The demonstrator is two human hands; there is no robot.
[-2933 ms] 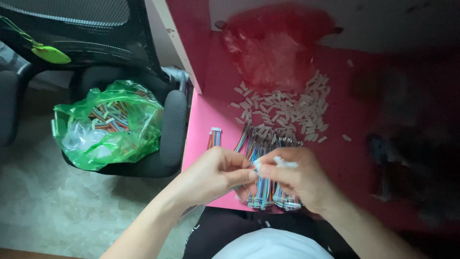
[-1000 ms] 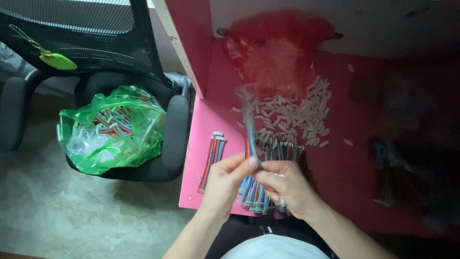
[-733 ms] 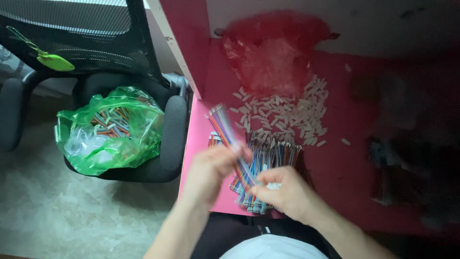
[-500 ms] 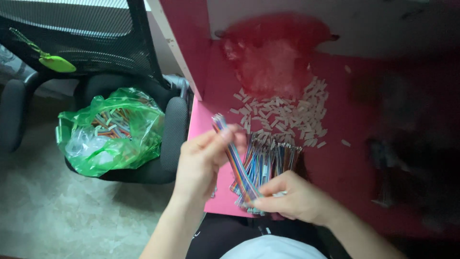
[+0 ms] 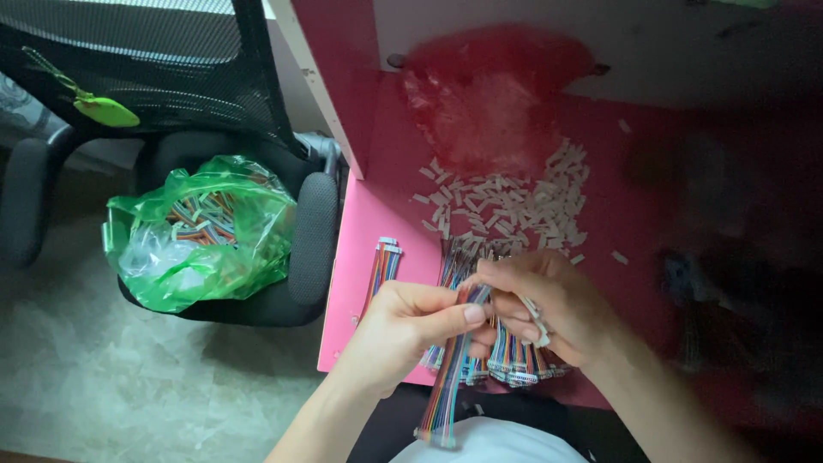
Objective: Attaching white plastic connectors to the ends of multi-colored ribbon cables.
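Head view: left hand point(image 5: 403, 330) pinches a rainbow ribbon cable point(image 5: 447, 390); right hand point(image 5: 549, 313) closes on a white connector housing point(image 5: 533, 310). Mating needs alignment.

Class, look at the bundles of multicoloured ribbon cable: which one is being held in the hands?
The ribbon cable pinched between the left hand and right hand; the pile and the small bundle lie on the pink table.
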